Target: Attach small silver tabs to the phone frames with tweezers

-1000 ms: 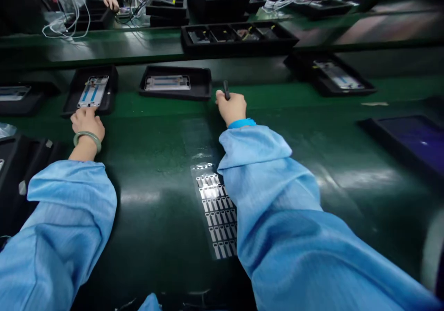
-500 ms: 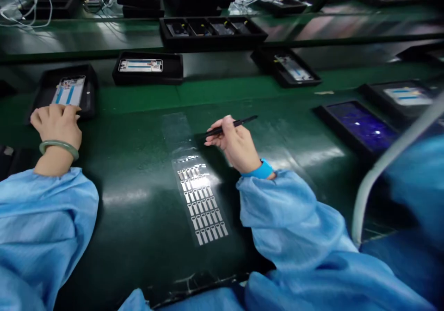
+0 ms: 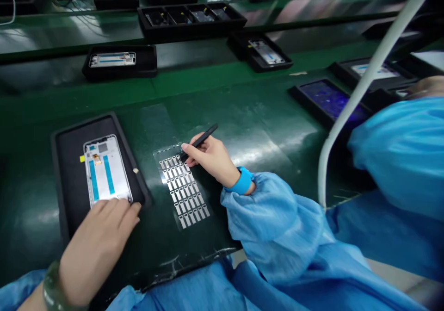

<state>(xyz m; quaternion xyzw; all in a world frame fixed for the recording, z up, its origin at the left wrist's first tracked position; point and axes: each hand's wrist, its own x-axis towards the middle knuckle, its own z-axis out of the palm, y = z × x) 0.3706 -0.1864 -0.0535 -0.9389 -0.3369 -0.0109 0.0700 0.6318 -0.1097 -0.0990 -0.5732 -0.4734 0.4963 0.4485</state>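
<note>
My left hand point(image 3: 100, 237) grips the near end of a black tray point(image 3: 64, 163), its fingers reaching over the rim. In this tray lies a silver phone frame point(image 3: 116, 181) with two blue strips and a yellow tab; my fingers hide its near end. Black tweezers point(image 3: 205, 135) are pinched in my right hand point(image 3: 211, 156). Their tip is at the top rows of a clear sheet of small silver stickers point(image 3: 183, 188), and I cannot tell whether it has lifted one. The sheet lies flat on the green bench, right of the tray.
Farther back stand black trays with phone parts, one at left point(image 3: 147, 63) and one at right point(image 3: 243, 47). A four-slot tray point(image 3: 190, 21) sits on the raised ledge. To the right are a tray with a purple-blue panel point(image 3: 322, 98), a pale curved tube point(image 3: 354, 102) and a co-worker's blue sleeve point(image 3: 409, 139).
My left hand has drawn the tray with the phone frame nearer, beside the sticker sheet. My right hand has brought the tweezers down to the sheet's top rows. The view has shifted right.
</note>
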